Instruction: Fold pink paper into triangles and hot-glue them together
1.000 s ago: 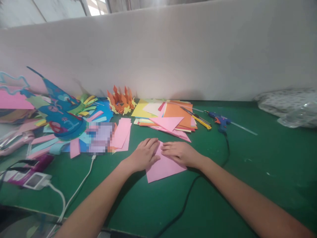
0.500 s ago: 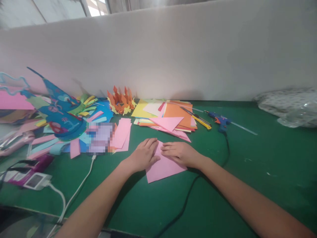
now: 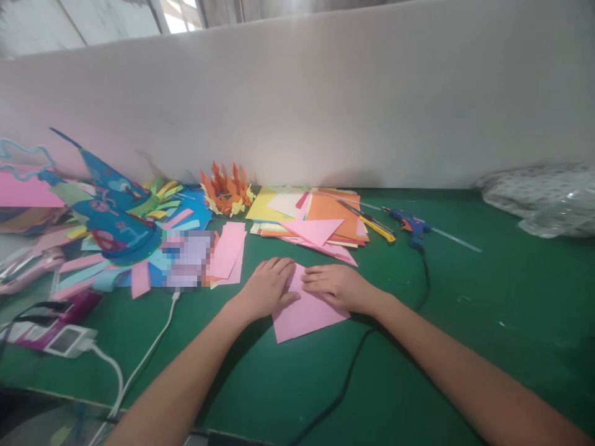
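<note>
A pink sheet of paper (image 3: 307,319) lies flat on the green table, one corner pointing away from me. My left hand (image 3: 272,288) rests on its left edge, fingers stretched out and thumb laid across the paper. My right hand (image 3: 341,287) presses on the upper right side with its fingers flat, pointing left. Both palms cover parts of the sheet's edges. Just beyond the hands, a folded pink paper triangle (image 3: 316,231) sits on a stack of coloured paper (image 3: 337,207).
Right of the stack lie a yellow utility knife (image 3: 379,229) and a blue glue gun (image 3: 411,226), its black cord (image 3: 348,378) running beside the pink sheet. Blue party hats (image 3: 121,229), an orange paper crown (image 3: 227,191), pink strips (image 3: 229,251) and a power strip (image 3: 51,328) stand left.
</note>
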Demonstrator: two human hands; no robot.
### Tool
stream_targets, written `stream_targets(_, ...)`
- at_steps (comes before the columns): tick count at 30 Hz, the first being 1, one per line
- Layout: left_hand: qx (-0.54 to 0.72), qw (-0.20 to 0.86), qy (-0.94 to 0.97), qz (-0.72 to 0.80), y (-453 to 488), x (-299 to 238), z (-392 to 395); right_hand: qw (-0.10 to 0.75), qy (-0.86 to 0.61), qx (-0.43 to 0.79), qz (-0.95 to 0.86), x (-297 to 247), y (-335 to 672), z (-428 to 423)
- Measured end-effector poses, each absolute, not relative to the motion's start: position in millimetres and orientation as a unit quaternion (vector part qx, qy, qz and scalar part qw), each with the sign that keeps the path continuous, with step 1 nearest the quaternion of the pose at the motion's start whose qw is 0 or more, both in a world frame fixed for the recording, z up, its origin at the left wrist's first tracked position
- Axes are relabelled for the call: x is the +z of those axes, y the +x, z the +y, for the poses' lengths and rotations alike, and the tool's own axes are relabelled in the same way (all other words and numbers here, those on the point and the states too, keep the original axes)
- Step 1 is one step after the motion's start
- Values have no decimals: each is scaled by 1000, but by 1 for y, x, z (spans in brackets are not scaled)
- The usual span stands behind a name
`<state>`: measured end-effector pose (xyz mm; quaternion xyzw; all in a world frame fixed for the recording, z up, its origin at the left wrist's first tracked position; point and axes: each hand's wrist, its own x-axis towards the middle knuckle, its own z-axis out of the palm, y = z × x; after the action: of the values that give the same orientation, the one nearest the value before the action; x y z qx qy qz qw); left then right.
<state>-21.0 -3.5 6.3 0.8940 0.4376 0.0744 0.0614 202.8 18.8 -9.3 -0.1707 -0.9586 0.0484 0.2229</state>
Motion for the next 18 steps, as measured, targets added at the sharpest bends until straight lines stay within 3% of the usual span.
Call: stream_targets(18, 80, 42, 886, 456, -21, 12, -2, 224, -168, 37, -959, -4, 200, 20)
